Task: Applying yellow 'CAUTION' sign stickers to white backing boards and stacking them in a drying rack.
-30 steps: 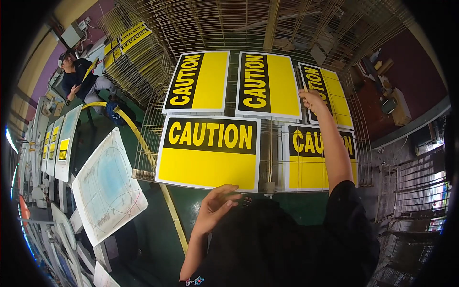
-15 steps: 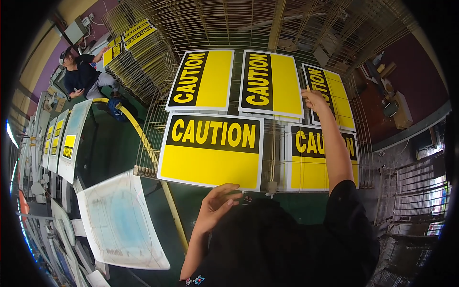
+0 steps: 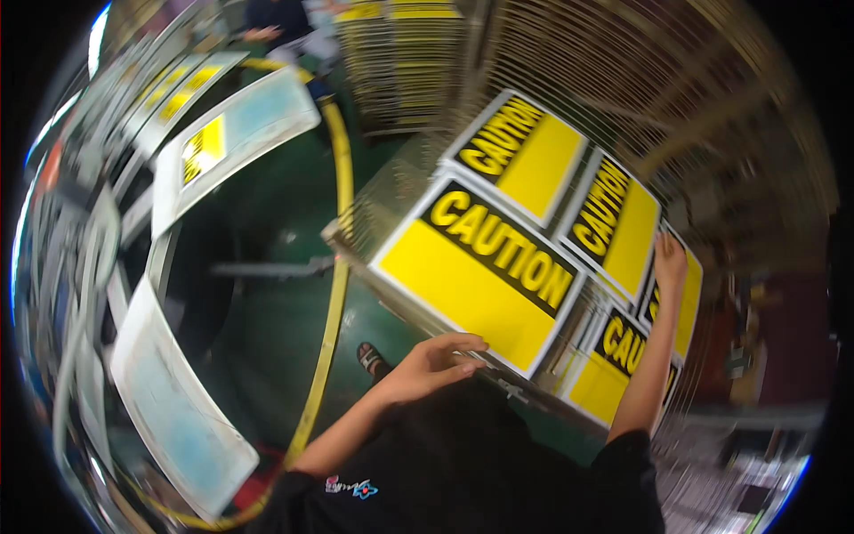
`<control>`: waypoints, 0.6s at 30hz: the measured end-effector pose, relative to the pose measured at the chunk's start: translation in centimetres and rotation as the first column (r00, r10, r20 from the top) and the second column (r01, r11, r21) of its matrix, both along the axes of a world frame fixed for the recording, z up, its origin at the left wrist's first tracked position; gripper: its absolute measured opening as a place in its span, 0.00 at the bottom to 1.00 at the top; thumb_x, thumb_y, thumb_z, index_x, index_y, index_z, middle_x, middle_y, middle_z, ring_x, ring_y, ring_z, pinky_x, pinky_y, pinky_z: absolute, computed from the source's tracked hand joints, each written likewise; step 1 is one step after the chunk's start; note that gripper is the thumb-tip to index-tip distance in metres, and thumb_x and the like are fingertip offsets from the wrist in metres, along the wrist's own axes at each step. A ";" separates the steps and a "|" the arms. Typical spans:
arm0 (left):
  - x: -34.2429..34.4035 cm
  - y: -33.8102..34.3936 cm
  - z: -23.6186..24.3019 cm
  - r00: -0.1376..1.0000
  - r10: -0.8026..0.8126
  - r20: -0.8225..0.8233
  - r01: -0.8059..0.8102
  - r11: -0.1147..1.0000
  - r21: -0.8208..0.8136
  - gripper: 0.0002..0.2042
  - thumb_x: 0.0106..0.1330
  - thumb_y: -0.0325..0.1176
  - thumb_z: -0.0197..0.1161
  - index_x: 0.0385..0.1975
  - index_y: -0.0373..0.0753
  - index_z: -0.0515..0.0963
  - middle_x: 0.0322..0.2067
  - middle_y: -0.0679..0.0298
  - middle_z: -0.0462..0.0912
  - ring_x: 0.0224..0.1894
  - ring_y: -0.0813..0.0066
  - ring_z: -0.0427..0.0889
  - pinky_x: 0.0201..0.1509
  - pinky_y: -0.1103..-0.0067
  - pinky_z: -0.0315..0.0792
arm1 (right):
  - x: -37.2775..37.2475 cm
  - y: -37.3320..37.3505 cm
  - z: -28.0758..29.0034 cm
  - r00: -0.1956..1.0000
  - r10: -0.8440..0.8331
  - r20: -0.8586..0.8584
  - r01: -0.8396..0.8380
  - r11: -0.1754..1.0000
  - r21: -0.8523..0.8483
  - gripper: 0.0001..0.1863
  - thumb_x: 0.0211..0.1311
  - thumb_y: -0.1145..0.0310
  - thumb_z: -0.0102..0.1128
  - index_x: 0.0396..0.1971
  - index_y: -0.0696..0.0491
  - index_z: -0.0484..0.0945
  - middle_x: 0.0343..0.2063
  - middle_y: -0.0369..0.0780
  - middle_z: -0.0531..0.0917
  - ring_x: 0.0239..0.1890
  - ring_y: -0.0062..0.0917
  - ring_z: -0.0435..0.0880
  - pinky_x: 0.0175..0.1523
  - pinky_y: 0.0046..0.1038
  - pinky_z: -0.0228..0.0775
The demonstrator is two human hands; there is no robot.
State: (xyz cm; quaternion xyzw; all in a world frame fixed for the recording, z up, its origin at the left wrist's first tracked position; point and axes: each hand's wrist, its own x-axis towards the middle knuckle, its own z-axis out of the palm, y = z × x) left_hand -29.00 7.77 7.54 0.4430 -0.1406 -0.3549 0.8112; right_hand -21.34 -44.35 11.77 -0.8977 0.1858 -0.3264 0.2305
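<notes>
Several yellow-and-black printed signs lie on a wire rack [image 3: 391, 298] in front of me. The nearest large sign [image 3: 476, 276] is at the rack's front left. My left hand [image 3: 436, 365] is open, with its fingers stretched out and nothing in them, at that sign's near edge. My right hand [image 3: 671, 258] reaches over the front right sign [image 3: 598, 378] to the far right sign [image 3: 687, 298], which my arm partly covers. Its fingers look bent but are smeared by motion, so a grip cannot be made out. Two more signs, one at the back left [image 3: 525, 165] and one in the middle [image 3: 614, 222], lie behind.
Raised wire shelves [image 3: 623, 80] stand behind the signs. To the left, a curved yellow rail [image 3: 336, 258] rings pale panels, one bluish-white [image 3: 182, 400] and another with a yellow sign [image 3: 206, 151]. Beyond are a stack of signs [image 3: 400, 67] and a person [image 3: 280, 22].
My view has swung to the left, so the rack now sits tilted and farther right, and more of the rail and panels shows. Both hands stay near the same signs.
</notes>
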 end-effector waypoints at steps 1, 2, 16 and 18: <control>-0.1 1.6 -0.1 0.998 0.057 0.033 -0.058 0.998 0.032 0.20 0.69 0.22 0.58 0.60 0.34 0.68 0.57 0.57 0.74 0.58 0.67 0.77 0.59 0.76 0.72 | 3.7 7.6 2.3 0.981 0.062 -0.186 -0.053 0.997 0.053 0.24 0.70 0.54 0.55 0.48 0.62 0.78 0.44 0.52 0.83 0.49 0.43 0.82 0.51 0.34 0.72; 0.0 2.2 0.0 0.997 0.020 0.071 -0.022 1.000 0.023 0.19 0.69 0.23 0.59 0.60 0.34 0.69 0.56 0.59 0.74 0.57 0.68 0.77 0.58 0.77 0.73 | 4.3 10.1 2.9 0.979 0.110 -0.170 -0.094 0.991 0.099 0.25 0.72 0.54 0.52 0.52 0.62 0.78 0.49 0.51 0.82 0.53 0.39 0.81 0.55 0.33 0.71; 4.4 21.7 -3.6 0.874 0.485 0.039 -0.484 0.875 -0.032 0.19 0.68 0.29 0.63 0.57 0.33 0.71 0.55 0.58 0.77 0.52 0.78 0.78 0.57 0.80 0.73 | 15.2 63.0 1.2 0.164 0.926 -0.341 -0.944 0.248 0.217 0.15 0.69 0.69 0.53 0.53 0.57 0.74 0.41 0.48 0.79 0.43 0.40 0.80 0.49 0.33 0.70; 5.6 25.6 -4.5 0.828 0.560 0.010 -0.561 0.828 0.019 0.19 0.68 0.29 0.64 0.57 0.33 0.71 0.55 0.58 0.77 0.52 0.77 0.78 0.57 0.79 0.73 | 16.9 69.0 -1.3 0.061 0.960 -0.272 -0.959 0.132 0.250 0.12 0.65 0.72 0.57 0.46 0.58 0.72 0.38 0.49 0.79 0.40 0.42 0.81 0.45 0.35 0.72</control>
